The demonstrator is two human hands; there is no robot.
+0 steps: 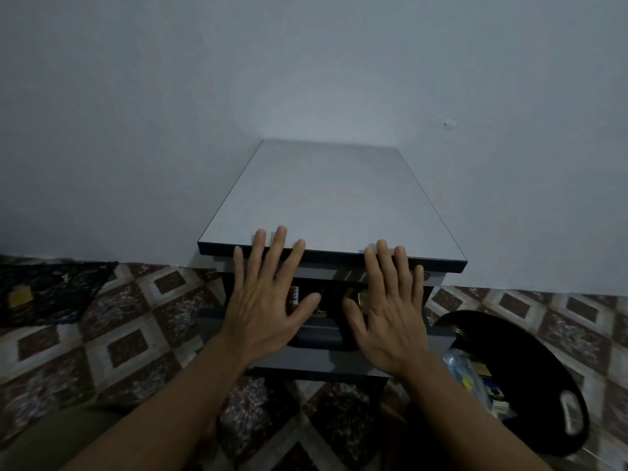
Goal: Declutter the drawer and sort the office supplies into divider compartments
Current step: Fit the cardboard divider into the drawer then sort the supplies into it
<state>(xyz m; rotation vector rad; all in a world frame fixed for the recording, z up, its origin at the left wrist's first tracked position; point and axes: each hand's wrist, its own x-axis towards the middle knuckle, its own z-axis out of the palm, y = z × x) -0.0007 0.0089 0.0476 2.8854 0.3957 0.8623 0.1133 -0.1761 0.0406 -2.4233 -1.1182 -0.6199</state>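
Two bare forearms reach up from the bottom edge of the head view, the left forearm (pixel 163 413) and the right forearm (pixel 469 419), both angled toward the middle. The left hand (pixel 268 300) is flat, palm down, with its fingers straight and spread; it grasps nothing. The right hand (pixel 390 307) is held the same way, just beside it, also released and with nothing in it. The fingertips of both hands overlap the dark front edge of the cabinet (pixel 333 198) in the picture; whether they touch it cannot be told.

Under the palms the drawer (pixel 319 334) stands pulled part-way out of the cabinet, below the grey top. Between the two thumbs its dark inside shows, with a few small items (pixel 356 297) in it, too dim to name.

To the right of the cabinet a black tray (pixel 530 362) with a handle cut-out lies on the floor (pixel 129 334), with a pile of supplies (pixel 475 379) on its near side, partly hidden by the right wrist. The floor is patterned tile. A dark mat (pixel 51 287) lies at far left. The cabinet stands against a plain pale wall (pixel 204 96).
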